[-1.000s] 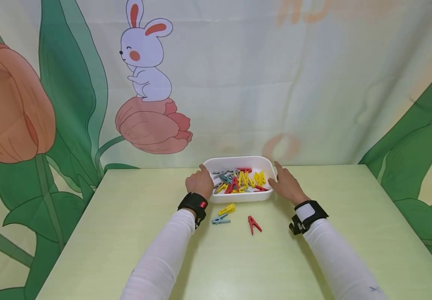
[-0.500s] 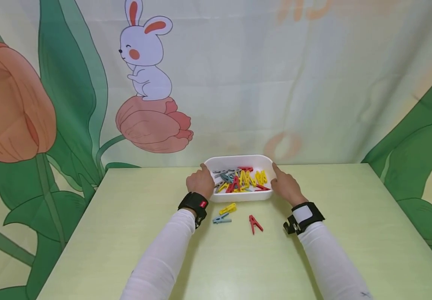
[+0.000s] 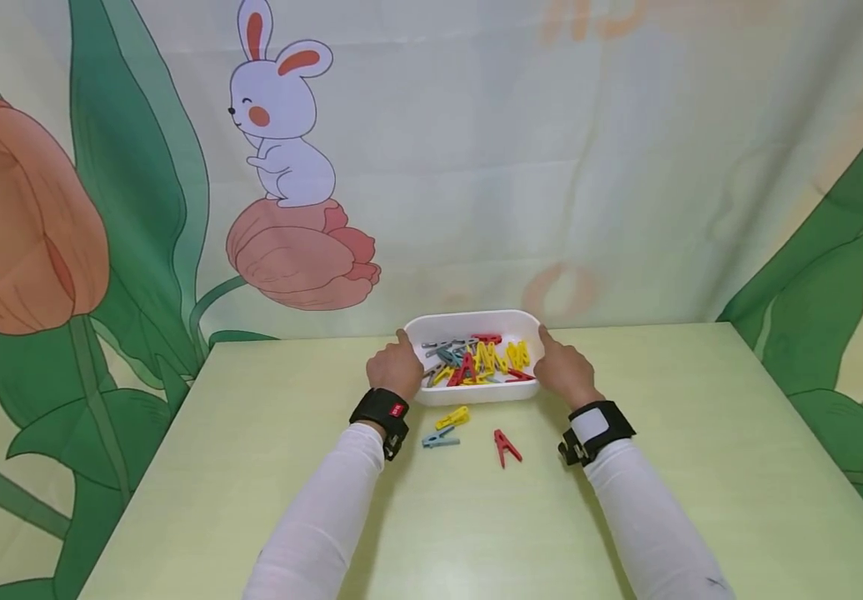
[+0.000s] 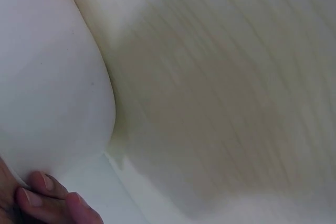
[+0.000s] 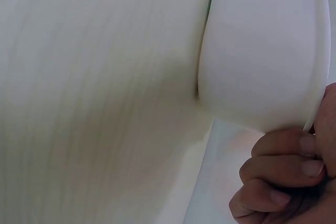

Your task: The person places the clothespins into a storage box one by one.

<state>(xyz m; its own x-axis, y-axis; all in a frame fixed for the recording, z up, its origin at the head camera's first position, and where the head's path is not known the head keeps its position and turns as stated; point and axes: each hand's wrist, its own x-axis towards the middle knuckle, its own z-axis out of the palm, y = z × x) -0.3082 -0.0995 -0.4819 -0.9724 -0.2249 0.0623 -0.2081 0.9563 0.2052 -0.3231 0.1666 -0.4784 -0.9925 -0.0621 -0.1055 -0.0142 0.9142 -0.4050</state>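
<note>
A white plastic basin [image 3: 476, 395] stands near the back edge of the table, with several red, yellow and grey-blue clothespins [image 3: 487, 358] heaped inside. At its left end my left hand [image 3: 396, 367] grips the rim. My right hand [image 3: 566, 371] holds the opposite end. Curled fingers [image 5: 278, 166] show at the rim in the right wrist view; in the left wrist view, fingers [image 4: 47, 203] fold beside the basin's white wall [image 4: 52, 93]. In front of the basin lie a yellow clothespin [image 3: 452, 417], a grey-blue clothespin [image 3: 441, 438] and a red clothespin [image 3: 507, 448].
The pale green table [image 3: 251, 467] reaches back to a hanging cloth [image 3: 476, 167] printed with a rabbit, tulips and leaves. The basin stands close to this cloth. Black straps [image 3: 381, 417] circle both wrists.
My right hand has moved left onto the basin's right end and closed on its rim. My left hand keeps its place, and the basin and loose clothespins stay where they were.
</note>
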